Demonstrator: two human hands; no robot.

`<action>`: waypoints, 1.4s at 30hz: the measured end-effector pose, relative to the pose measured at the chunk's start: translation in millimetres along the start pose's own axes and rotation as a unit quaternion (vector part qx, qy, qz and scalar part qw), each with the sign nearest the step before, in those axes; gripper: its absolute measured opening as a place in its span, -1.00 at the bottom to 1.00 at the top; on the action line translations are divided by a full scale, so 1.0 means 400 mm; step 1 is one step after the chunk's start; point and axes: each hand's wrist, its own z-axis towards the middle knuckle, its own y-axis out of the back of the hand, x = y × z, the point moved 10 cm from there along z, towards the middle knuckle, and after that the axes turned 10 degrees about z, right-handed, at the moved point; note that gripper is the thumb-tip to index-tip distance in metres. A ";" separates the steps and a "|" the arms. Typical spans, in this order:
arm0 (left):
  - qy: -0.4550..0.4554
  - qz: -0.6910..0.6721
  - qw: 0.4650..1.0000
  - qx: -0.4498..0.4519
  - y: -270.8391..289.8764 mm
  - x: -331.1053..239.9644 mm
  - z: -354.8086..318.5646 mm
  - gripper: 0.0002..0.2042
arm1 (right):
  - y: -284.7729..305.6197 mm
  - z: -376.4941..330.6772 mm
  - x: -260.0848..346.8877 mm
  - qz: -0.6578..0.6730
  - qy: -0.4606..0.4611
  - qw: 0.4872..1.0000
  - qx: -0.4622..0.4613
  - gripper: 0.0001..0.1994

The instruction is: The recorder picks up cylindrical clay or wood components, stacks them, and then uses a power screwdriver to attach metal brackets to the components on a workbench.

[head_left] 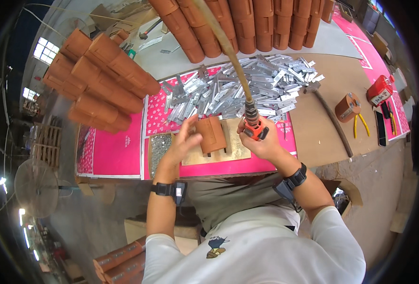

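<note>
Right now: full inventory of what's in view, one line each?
Brown block-shaped moulded part: one, on tan board under left hand.
Orange hose-fed power tool: one, in right hand.
Silver flat metal brackets: large heap, count unclear, table centre.
Brown tapered moulded casings: many, stacked left and along top.
Tray of small grey screws: one, beside left hand.
Yellow-handled pliers: one, right.
Long-handled hammer: one, right.
Red box: one, far right.
Left hand: touching the part.
Right hand: gripping the tool.
</note>
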 end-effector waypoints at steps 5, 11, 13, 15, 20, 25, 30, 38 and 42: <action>0.065 0.134 0.964 -0.221 0.200 0.038 0.109 -0.51 | -0.012 -0.004 0.007 0.010 0.004 1.000 0.010 -0.80; 0.005 0.414 0.899 -0.140 0.126 -0.001 0.232 -0.61 | -0.002 -0.011 0.004 -0.035 0.007 0.999 -0.005 -0.78; 0.050 0.429 0.896 -0.101 0.114 0.025 0.266 -0.59 | 0.003 -0.010 0.005 -0.025 0.011 1.000 -0.016 -0.78; 0.052 0.427 0.898 -0.091 0.126 0.033 0.279 -0.59 | 0.006 -0.011 0.003 -0.019 0.012 0.999 -0.024 -0.77; 0.084 0.442 0.891 -0.064 0.124 0.055 0.293 -0.64 | 0.010 -0.010 -0.012 -0.034 -0.003 0.999 -0.016 -0.73; 0.072 0.462 0.880 -0.077 0.098 0.013 0.264 -0.60 | -0.006 -0.010 0.008 -0.044 0.042 0.998 -0.004 -0.72; 0.067 0.476 0.874 -0.072 0.089 0.011 0.265 -0.58 | 0.007 -0.011 -0.007 -0.037 0.014 0.999 -0.021 -0.74; 0.004 0.323 0.930 -0.174 0.136 0.029 0.227 -0.70 | -0.007 -0.017 -0.011 -0.045 -0.024 0.999 0.012 -0.80; -0.016 0.208 0.961 -0.183 0.116 -0.087 0.149 -0.84 | 0.001 -0.018 -0.006 -0.059 -0.018 0.998 0.007 -0.79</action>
